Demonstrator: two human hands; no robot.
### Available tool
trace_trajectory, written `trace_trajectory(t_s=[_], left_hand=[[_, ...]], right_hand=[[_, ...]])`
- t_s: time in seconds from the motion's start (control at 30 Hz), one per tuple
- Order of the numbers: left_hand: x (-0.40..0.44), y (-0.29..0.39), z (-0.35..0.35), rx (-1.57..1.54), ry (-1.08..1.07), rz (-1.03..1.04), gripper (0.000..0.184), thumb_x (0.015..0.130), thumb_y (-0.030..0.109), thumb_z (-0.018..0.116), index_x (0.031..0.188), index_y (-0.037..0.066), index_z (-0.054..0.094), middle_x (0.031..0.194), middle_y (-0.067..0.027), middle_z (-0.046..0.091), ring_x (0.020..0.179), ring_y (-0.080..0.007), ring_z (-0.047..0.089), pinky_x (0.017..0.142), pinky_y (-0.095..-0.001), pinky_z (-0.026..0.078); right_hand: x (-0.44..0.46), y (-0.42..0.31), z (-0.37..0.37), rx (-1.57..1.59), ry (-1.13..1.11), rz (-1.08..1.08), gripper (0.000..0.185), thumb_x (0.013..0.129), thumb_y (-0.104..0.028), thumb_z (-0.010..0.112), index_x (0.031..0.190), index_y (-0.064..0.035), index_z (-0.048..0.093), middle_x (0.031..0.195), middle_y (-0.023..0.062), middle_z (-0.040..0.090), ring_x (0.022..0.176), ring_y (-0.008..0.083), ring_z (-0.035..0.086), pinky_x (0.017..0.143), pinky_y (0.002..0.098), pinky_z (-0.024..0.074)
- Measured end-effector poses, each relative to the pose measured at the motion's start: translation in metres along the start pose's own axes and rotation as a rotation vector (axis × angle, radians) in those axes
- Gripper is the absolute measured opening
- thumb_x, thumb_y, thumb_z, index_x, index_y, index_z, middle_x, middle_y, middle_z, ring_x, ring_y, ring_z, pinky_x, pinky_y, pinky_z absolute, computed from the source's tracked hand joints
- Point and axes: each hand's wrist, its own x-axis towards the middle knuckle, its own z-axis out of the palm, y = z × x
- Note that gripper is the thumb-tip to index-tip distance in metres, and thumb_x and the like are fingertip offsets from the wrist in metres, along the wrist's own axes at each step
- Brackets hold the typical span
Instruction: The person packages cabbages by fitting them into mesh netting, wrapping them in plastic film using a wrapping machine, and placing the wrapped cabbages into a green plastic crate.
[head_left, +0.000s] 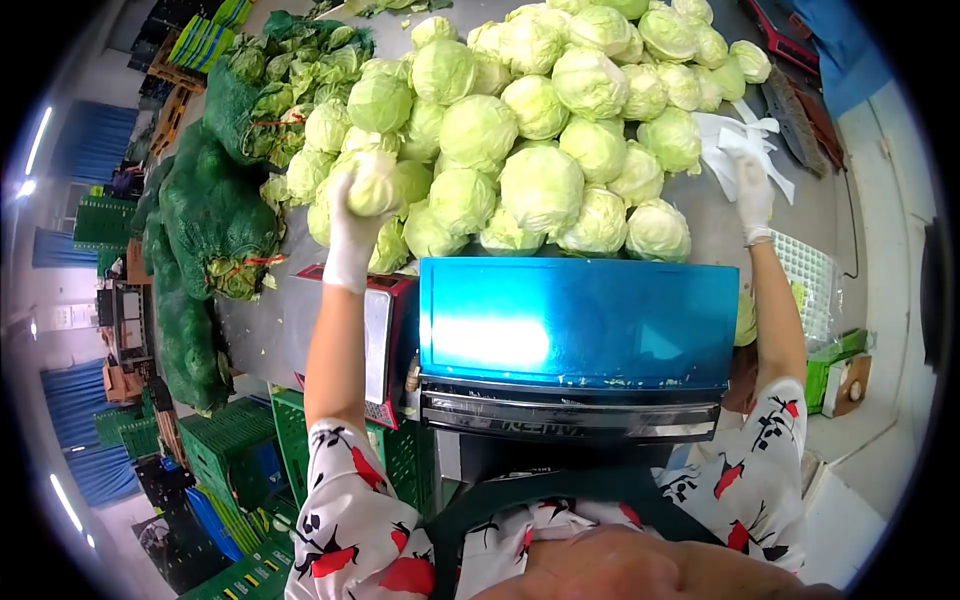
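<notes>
My left hand (352, 215), in a white glove, is closed around a pale green cabbage (373, 190) at the left front of a large heap of cabbages (541, 188). To the right of the heap, my right hand (752, 190), gloved too, has its fingers closed on a crumpled white thin sheet (716, 140) with loose strips. Whether that sheet is plastic or cloth I cannot tell. Directly in front of me, between my arms, stands a machine with a shiny blue top (580, 320) and a dark lower edge.
Green net sacks (215, 210) of cabbages line the left side of the grey table. A red-edged scale (378, 340) sits under my left forearm. On the right are a brush (795, 120) and a white grid tray (805, 285). Green crates (235, 440) stand at lower left.
</notes>
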Motion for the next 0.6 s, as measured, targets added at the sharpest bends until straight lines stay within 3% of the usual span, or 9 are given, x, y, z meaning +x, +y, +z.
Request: trace_trajectory(t_s=[0.07, 0.13, 0.2, 0.27, 0.33, 0.4, 0.47, 0.53, 0.6], left_hand=[[-0.042, 0.006, 0.0, -0.107, -0.078, 0.008, 0.067, 0.088, 0.05, 0.059, 0.14, 0.011, 0.045, 0.138, -0.0136, 0.05, 0.126, -0.0302, 0.05, 0.104, -0.0518, 0.04], [-0.066, -0.007, -0.027, 0.137, -0.106, 0.055, 0.069, 0.086, 0.043, 0.064, 0.142, 0.008, 0.043, 0.137, -0.0145, 0.051, 0.127, -0.0304, 0.051, 0.106, -0.048, 0.04], [-0.116, -0.004, 0.026, 0.511, -0.262, 0.146, 0.078, 0.076, 0.035, 0.078, 0.14, 0.004, 0.044, 0.132, -0.0134, 0.055, 0.121, -0.0277, 0.056, 0.107, -0.042, 0.041], [-0.159, -0.015, 0.072, 0.72, -0.371, 0.16, 0.086, 0.067, 0.025, 0.085, 0.139, 0.003, 0.044, 0.129, -0.0157, 0.055, 0.121, -0.0297, 0.055, 0.104, -0.0412, 0.043], [-0.186, -0.027, 0.097, 1.334, -0.443, 0.532, 0.092, 0.061, 0.021, 0.086, 0.14, 0.003, 0.042, 0.127, -0.0188, 0.053, 0.119, -0.0348, 0.053, 0.104, -0.0424, 0.043], [-0.211, -0.047, 0.11, 1.449, -0.485, 0.592, 0.098, 0.059, 0.021, 0.086, 0.142, 0.004, 0.038, 0.137, -0.0219, 0.043, 0.121, -0.0401, 0.048, 0.104, -0.0462, 0.041], [-0.228, -0.063, 0.116, 1.605, -0.462, 0.646, 0.106, 0.056, 0.022, 0.088, 0.144, 0.002, 0.033, 0.142, -0.0222, 0.039, 0.127, -0.0386, 0.045, 0.108, -0.0453, 0.038], [-0.218, -0.083, 0.119, 1.596, -0.403, 0.621, 0.114, 0.056, 0.024, 0.09, 0.148, 0.002, 0.026, 0.147, -0.0231, 0.033, 0.131, -0.0393, 0.041, 0.11, -0.0465, 0.036], [-0.218, -0.088, 0.119, 1.519, -0.397, 0.637, 0.117, 0.056, 0.028, 0.091, 0.149, 0.003, 0.024, 0.148, -0.0242, 0.032, 0.131, -0.0399, 0.04, 0.107, -0.0483, 0.036]], right_hand=[[0.009, -0.052, -0.041, 0.234, 0.271, 0.061, 0.023, 0.099, -0.016, 0.052, 0.11, -0.0016, 0.067, 0.107, 0.012, 0.069, 0.099, 0.0215, 0.066, 0.086, 0.0325, 0.0492], [0.017, -0.081, -0.087, 0.624, 0.451, 0.178, 0.021, 0.098, -0.01, 0.053, 0.109, -0.0009, 0.067, 0.108, 0.0088, 0.07, 0.097, 0.0138, 0.064, 0.085, 0.0293, 0.0491], [0.017, -0.114, -0.142, 0.694, 0.472, 0.095, 0.02, 0.097, -0.009, 0.053, 0.109, -0.0008, 0.067, 0.107, 0.005, 0.07, 0.092, 0.0119, 0.064, 0.084, 0.0282, 0.0499], [0.008, -0.116, -0.196, 0.231, 0.296, -0.179, 0.022, 0.097, -0.017, 0.054, 0.11, -0.0053, 0.067, 0.096, 0.0029, 0.07, 0.09, 0.0125, 0.065, 0.078, 0.0266, 0.0514], [-0.018, -0.154, -0.229, -0.154, 0.114, -0.012, 0.025, 0.094, -0.025, 0.06, 0.111, -0.0078, 0.068, 0.098, 0.0079, 0.072, 0.09, 0.0176, 0.068, 0.077, 0.0297, 0.0521], [-0.053, -0.163, -0.237, -0.568, -0.088, 0.032, 0.04, 0.088, -0.036, 0.067, 0.118, -0.0099, 0.065, 0.098, 0.0126, 0.072, 0.088, 0.0257, 0.069, 0.079, 0.0336, 0.0527], [-0.089, -0.152, -0.247, -0.602, -0.548, 0.276, 0.065, 0.08, -0.045, 0.072, 0.132, -0.0107, 0.055, 0.113, 0.0172, 0.068, 0.096, 0.0344, 0.066, 0.086, 0.0387, 0.0524], [-0.126, -0.092, -0.205, -0.547, -0.73, 0.173, 0.088, 0.072, -0.052, 0.074, 0.143, -0.0083, 0.044, 0.129, 0.0216, 0.058, 0.114, 0.0369, 0.06, 0.096, 0.0433, 0.049], [-0.163, -0.056, -0.174, -0.527, -0.704, 0.2, 0.099, 0.068, -0.05, 0.078, 0.147, -0.0086, 0.035, 0.136, 0.0219, 0.052, 0.118, 0.0376, 0.057, 0.098, 0.0431, 0.0479]])
